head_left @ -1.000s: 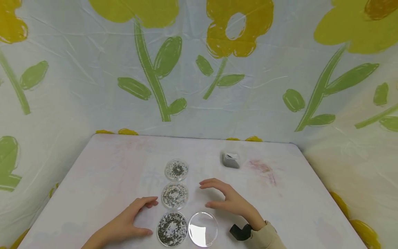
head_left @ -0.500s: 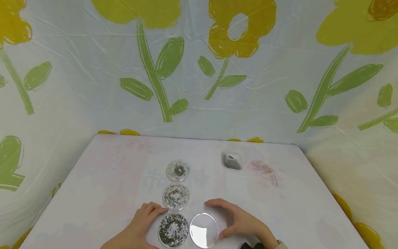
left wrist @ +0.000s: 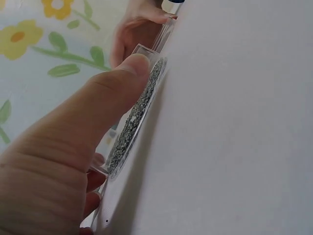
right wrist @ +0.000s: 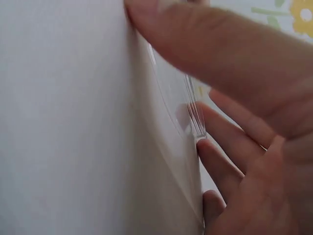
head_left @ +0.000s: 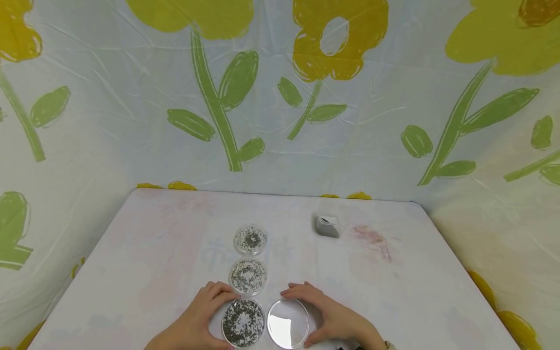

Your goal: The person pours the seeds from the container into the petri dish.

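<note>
At the table's near side, my left hand [head_left: 196, 317] holds a round clear petri dish [head_left: 243, 323] by its rim, thumb at the near edge and fingers at the far edge. Dark speckled grains fill this dish; the left wrist view shows them [left wrist: 134, 120] in side profile under the thumb. Just to the right, my right hand [head_left: 334, 318] spans an empty clear dish or lid [head_left: 288, 324], with fingertips and thumb against its rim. In the right wrist view, fingertips meet the transparent edge [right wrist: 196, 115] while the thumb covers part of it.
Two more speckled petri dishes, a middle one [head_left: 248, 275] and a far one [head_left: 250, 239], stand in a column beyond the near dish. A small grey-and-white block [head_left: 326, 226] sits toward the back right of the white table [head_left: 175, 233]. Flower-printed cloth [head_left: 350, 146] surrounds the table.
Both hands have come down and inward toward the near pair. The left hand has closed round the grain-filled dish, and the right hand round the empty clear one. The dishes appear to stay put.
</note>
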{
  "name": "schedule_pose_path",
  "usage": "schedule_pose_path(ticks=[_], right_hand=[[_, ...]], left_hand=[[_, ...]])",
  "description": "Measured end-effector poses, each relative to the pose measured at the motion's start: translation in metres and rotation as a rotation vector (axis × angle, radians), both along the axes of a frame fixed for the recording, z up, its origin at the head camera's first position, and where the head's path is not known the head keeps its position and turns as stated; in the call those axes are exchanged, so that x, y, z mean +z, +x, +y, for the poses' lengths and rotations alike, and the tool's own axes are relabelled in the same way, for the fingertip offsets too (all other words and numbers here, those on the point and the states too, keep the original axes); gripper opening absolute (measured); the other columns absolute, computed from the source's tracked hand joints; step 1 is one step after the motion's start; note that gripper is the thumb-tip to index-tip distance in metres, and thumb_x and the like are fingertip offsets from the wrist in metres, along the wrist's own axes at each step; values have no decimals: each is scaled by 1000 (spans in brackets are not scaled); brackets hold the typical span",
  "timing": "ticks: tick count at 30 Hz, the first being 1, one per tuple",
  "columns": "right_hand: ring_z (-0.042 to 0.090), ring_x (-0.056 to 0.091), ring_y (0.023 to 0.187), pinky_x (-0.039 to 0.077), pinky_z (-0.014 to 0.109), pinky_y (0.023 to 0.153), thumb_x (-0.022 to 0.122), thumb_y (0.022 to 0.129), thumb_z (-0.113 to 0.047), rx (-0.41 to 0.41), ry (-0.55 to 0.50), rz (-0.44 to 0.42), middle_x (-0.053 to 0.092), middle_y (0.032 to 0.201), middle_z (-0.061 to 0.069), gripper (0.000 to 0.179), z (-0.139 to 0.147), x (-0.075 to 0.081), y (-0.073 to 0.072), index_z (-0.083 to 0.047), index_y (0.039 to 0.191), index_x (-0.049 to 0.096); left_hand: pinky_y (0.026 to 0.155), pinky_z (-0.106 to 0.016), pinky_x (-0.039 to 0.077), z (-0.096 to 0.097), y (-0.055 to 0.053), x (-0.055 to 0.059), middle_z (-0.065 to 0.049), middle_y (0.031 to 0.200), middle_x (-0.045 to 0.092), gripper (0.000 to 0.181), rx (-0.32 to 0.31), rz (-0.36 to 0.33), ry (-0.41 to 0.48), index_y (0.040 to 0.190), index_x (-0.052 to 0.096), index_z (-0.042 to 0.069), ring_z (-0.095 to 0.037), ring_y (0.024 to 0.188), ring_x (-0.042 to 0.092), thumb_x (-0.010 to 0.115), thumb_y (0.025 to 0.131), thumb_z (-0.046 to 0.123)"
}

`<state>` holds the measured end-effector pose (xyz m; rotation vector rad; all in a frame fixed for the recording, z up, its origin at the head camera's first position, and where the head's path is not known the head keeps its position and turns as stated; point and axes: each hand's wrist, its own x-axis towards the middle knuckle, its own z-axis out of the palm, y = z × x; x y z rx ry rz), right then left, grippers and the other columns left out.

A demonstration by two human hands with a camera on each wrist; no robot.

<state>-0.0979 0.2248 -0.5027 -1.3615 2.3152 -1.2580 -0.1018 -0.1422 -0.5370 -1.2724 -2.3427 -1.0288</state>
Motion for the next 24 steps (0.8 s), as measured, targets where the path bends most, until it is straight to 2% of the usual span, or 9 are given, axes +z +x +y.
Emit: schedule_pose_path(ticks=[5, 10, 13, 16, 20, 24], right_hand=[[37, 41, 137, 8, 29, 120, 92, 68, -21, -43, -42, 72, 52, 142, 13, 89, -7, 0, 3, -6, 143, 48], [37, 45, 133, 14, 31, 119, 92, 68, -15, -70, -49, 41, 54, 138, 14, 85, -15, 21, 10, -5, 141, 50], [35, 46, 133, 15, 31, 119, 92, 68, -17, -71, -52, 29, 55, 139, 13, 85, -14, 17, 8, -5, 141, 51], [31, 47, 132, 14, 30, 119, 93, 67, -20, -67, -63, 17, 55, 140, 11, 87, -10, 2, 3, -5, 141, 50], [27, 50, 127, 25, 26, 114, 93, 67, -22, -61, -83, 1, 57, 138, 10, 87, -8, -5, -1, -6, 141, 50], [25, 52, 123, 35, 25, 106, 93, 67, -23, -58, -97, -11, 57, 136, 10, 87, -7, -8, -2, -6, 141, 50]], left_hand=[[86, -37, 42, -2, 0, 1, 5, 133, 49, 87, -1, -55, -17, 138, 55, 20, -9, 111, 42, 85, 67, 60], [87, -38, 42, -3, 1, 0, 5, 135, 48, 85, 1, -83, -26, 139, 53, 22, -9, 112, 42, 84, 69, 60], [86, -38, 42, -2, 1, 0, 5, 134, 50, 84, 4, -65, -10, 138, 55, 22, -8, 111, 43, 84, 68, 60], [87, -39, 41, -3, 1, 1, 3, 135, 50, 84, -3, -76, -10, 138, 54, 21, -9, 111, 44, 85, 69, 58], [90, -39, 40, -3, 1, 2, 3, 137, 50, 85, -6, -111, -19, 138, 54, 20, -9, 112, 43, 85, 69, 58], [89, -39, 41, -2, 1, 3, 3, 136, 52, 85, -1, -86, -1, 137, 56, 19, -9, 111, 43, 85, 68, 59]])
